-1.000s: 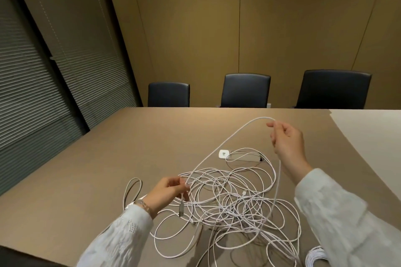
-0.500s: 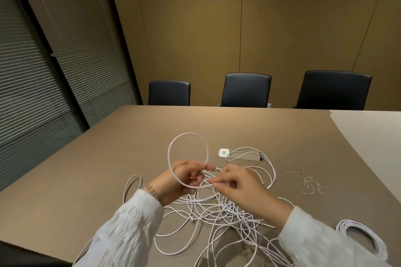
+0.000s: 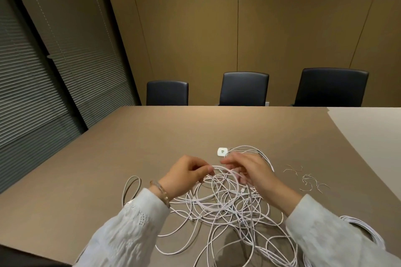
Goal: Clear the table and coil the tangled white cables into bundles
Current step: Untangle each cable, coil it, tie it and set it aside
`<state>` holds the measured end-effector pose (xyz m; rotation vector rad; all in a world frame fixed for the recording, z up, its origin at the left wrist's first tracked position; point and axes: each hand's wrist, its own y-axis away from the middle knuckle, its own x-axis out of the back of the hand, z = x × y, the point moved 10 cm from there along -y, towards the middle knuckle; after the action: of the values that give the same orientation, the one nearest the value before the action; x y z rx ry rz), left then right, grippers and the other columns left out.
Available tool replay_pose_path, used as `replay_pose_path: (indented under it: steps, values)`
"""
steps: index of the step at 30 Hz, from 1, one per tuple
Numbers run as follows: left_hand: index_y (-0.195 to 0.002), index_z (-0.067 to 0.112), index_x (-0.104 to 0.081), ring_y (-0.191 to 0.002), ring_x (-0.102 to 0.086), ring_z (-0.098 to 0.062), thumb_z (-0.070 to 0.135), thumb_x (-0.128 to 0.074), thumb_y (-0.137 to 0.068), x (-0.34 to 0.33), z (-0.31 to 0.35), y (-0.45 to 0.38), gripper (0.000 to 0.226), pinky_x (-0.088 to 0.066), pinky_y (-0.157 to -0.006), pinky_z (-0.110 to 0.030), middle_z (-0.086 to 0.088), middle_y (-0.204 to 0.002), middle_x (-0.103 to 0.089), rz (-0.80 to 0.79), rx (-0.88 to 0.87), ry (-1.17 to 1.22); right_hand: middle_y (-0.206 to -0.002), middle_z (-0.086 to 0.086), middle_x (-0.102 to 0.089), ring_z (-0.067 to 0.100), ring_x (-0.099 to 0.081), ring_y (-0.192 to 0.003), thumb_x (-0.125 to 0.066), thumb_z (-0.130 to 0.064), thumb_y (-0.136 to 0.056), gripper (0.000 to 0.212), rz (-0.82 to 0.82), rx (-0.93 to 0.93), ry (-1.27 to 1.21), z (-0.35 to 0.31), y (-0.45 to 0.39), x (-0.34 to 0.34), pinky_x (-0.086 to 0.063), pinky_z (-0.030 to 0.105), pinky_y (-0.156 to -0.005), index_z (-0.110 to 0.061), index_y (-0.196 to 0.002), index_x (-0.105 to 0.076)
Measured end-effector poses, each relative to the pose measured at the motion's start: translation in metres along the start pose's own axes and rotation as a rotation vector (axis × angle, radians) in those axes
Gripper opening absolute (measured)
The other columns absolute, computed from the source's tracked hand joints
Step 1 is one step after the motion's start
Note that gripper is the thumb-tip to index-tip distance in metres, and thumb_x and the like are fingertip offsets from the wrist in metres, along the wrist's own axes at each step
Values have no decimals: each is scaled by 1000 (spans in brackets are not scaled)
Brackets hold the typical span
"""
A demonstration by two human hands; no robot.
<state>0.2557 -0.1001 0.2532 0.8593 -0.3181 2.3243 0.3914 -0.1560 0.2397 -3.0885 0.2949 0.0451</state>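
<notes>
A tangle of thin white cables (image 3: 230, 219) sprawls over the brown table (image 3: 134, 141) in front of me. My left hand (image 3: 184, 176) pinches a small coil of white cable (image 3: 217, 188) that droops over the tangle. My right hand (image 3: 251, 171) is close beside it, fingers curled on the same coil's far side, slightly blurred. A finished white cable bundle (image 3: 364, 230) lies at the right, partly hidden by my right sleeve.
A white charger block (image 3: 222, 151) lies just beyond my hands. Several loose wire ties (image 3: 308, 180) are scattered to the right. A small cable loop (image 3: 130, 188) lies at the left. Three black chairs (image 3: 244, 89) stand behind the table's far edge.
My right hand came in from the far right to meet my left. The cable formed an upright loop, which has since tipped down over the tangle.
</notes>
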Motion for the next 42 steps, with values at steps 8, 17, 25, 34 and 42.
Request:
replay_pose_path:
  steps: [8,17,25,34,42]
  values:
    - [-90,0,-68,-43,-55,-16,14,-51,-95,-24,-1,5,22,-43,-47,-24,-4,-51,-55,-258,193,324,-72,-12,-70,-3,-59,-68,-73,-13,-82,19,-86,258,481,-8,0,-13,-43,16,-65,-30,-88,-77]
    - [-72,12,-50,-39,-17,-3,22,-39,-104,-9,7,-8,35,-13,-36,-15,10,-49,-23,-302,190,565,-65,-4,-63,7,-52,-57,-61,-21,-92,17,-74,151,238,15,-6,-4,-42,20,-56,-7,-92,-70]
    - [-75,11,-49,-39,-17,-4,25,-38,-105,86,8,-20,35,-14,-37,-16,8,-50,-22,172,43,741,-74,1,-68,14,-62,-73,-48,-11,-99,19,-164,-49,354,114,-4,17,-49,38,-81,-12,-86,-62]
    - [-78,11,-53,-43,-19,-7,30,-37,-105,99,-6,-20,37,-19,-40,-18,5,-53,-25,345,32,756,-60,-2,-64,7,-59,-59,-59,-13,-93,21,140,103,404,58,-15,41,-50,23,-63,-22,-78,-70]
    - [-77,11,-50,-43,-17,-8,33,-36,-105,68,-5,-29,38,-17,-42,-20,4,-53,-22,282,70,808,-73,-11,-72,3,-66,-72,-75,-17,-81,9,-69,385,454,-43,4,-25,-49,15,-68,-20,-89,-78]
